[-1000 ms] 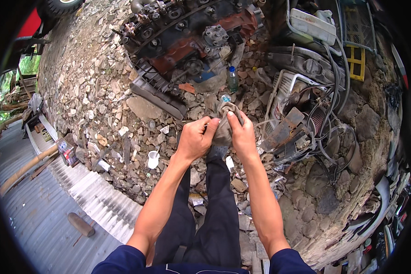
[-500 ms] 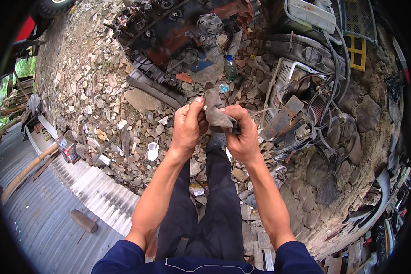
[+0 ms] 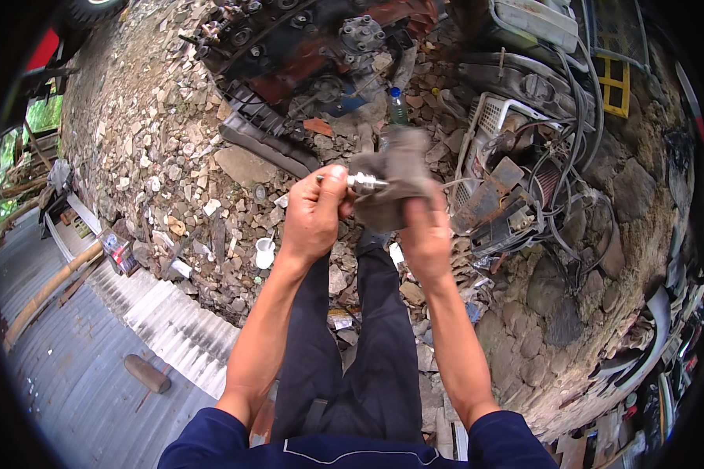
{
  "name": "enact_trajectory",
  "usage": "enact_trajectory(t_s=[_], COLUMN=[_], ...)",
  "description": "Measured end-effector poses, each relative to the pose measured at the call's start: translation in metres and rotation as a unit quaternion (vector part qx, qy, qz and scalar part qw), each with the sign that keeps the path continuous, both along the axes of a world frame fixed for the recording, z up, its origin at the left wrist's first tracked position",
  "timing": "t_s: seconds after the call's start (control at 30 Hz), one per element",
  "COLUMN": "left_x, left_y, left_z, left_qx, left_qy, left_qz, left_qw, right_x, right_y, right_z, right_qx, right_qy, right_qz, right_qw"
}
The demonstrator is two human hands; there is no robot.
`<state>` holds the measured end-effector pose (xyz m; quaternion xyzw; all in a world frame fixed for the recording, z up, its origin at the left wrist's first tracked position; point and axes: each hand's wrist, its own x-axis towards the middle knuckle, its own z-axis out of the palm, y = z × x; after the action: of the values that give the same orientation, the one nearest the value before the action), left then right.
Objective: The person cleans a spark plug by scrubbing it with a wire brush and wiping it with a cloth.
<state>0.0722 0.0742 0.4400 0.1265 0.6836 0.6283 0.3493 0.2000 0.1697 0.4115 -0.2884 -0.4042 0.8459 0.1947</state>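
My left hand (image 3: 310, 217) is closed, thumb on top, around one end of a small silver cylindrical metal part (image 3: 363, 181) with stepped, ridged sections, like a plug or nozzle. Its bare end points right, toward a dirty grey-brown rag (image 3: 405, 160). My right hand (image 3: 428, 241) grips that rag and is smeared by motion, so its single fingers do not show clearly. The rag is bunched up close beside the part; whether they touch I cannot tell. Both hands are held in front of me above the stony ground.
A partly dismantled engine block (image 3: 293, 74) lies ahead, a plastic bottle (image 3: 398, 108) with a blue cap beside it. At right stand a white crate (image 3: 477, 129) of cables and metal parts. Corrugated sheets (image 3: 78, 352) with a mallet-like wooden piece (image 3: 147, 374) lie at left.
The rag has come away to the right and spread upward with my right hand, uncovering the silver metal part in my left hand. My left hand has shifted slightly left.
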Motion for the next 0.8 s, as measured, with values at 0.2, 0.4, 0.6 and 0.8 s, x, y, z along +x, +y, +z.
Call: enact_trajectory(t_s=[0.2, 0.4, 0.6, 0.8], left_x=[-0.001, -0.009, -0.013, -0.032], left_y=[-0.02, -0.032, -0.015, 0.043], left_z=[-0.06, -0.122, -0.18, -0.238], left_qx=[-0.081, -0.011, 0.02, 0.038], left_qy=[0.107, -0.249, -0.361, -0.378], left_qz=[0.067, 0.162, 0.226, 0.115], left_qw=[0.989, 0.955, 0.904, 0.918], right_x=[-0.014, 0.019, 0.003, -0.045], right_y=[-0.016, -0.016, 0.002, 0.043], right_z=[-0.079, -0.213, -0.286, -0.396], right_qx=[0.119, 0.194, 0.105, 0.134], right_qy=[-0.177, -0.414, -0.423, -0.44], right_qz=[-0.057, -0.052, -0.023, -0.101], right_qw=[0.975, 0.888, 0.9, 0.882])
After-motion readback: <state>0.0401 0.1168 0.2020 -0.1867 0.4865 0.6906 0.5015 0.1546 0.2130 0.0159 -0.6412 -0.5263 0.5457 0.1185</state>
